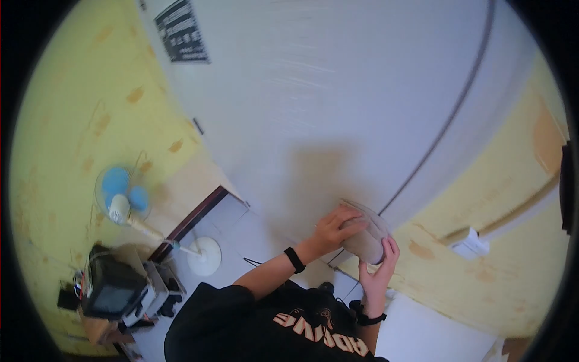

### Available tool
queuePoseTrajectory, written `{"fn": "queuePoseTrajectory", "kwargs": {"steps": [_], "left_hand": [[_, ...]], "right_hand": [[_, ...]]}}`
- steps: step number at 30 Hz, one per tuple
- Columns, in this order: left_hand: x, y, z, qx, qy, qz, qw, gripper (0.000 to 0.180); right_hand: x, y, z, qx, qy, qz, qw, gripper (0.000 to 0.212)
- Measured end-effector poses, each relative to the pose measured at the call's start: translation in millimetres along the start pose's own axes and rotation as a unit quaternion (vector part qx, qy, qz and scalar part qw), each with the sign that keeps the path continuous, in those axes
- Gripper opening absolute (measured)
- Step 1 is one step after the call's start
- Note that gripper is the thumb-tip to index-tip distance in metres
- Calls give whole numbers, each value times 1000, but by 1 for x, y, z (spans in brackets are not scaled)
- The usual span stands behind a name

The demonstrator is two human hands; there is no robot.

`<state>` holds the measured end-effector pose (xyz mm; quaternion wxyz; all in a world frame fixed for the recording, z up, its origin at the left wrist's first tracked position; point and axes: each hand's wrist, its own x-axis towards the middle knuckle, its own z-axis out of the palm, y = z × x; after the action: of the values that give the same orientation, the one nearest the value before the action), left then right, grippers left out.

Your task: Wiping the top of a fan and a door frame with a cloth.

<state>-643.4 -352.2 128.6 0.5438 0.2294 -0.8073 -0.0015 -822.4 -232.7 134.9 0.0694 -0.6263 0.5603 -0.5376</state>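
Note:
Held up in front of me is a grey-beige, rounded thing that looks like a cap [363,245], with a curved, thin edge along its upper right side. My left hand [335,229] lies over its upper left side, fingers bent across it. From below and to the right, my right hand [380,268] grips its lower end, thumb on one side and fingers on the other. Both wrists carry black bands. The inside of the cap and part of its far side are hidden.
A pale door panel [362,108] stands ahead, between yellow stained walls. To the left are a standing fan [120,196] with blue blades and a boxy dark television [114,289]. A white box [471,244] is mounted on the right wall, above a white surface [431,329].

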Motion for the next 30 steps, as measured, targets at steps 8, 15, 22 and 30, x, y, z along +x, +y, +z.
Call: {"fn": "queuePoseTrajectory", "kwargs": {"steps": [8, 15, 22, 30], "left_hand": [[-31, -32, -20, 11, 6, -37, 999, 51], [-62, -116, -78, 76, 62, -64, 993, 50], [-93, -272, -198, 65, 121, -136, 981, 43], [-96, -448, -395, 196, 116, -199, 953, 41]], "right_hand": [[-21, 8, 41, -16, -81, -8, 997, 66], [2, -13, 148, -7, -54, -12, 998, 59], [50, -75, 333, -49, -71, -86, 993, 59], [136, -199, 569, -27, -159, -97, 982, 56]]}}
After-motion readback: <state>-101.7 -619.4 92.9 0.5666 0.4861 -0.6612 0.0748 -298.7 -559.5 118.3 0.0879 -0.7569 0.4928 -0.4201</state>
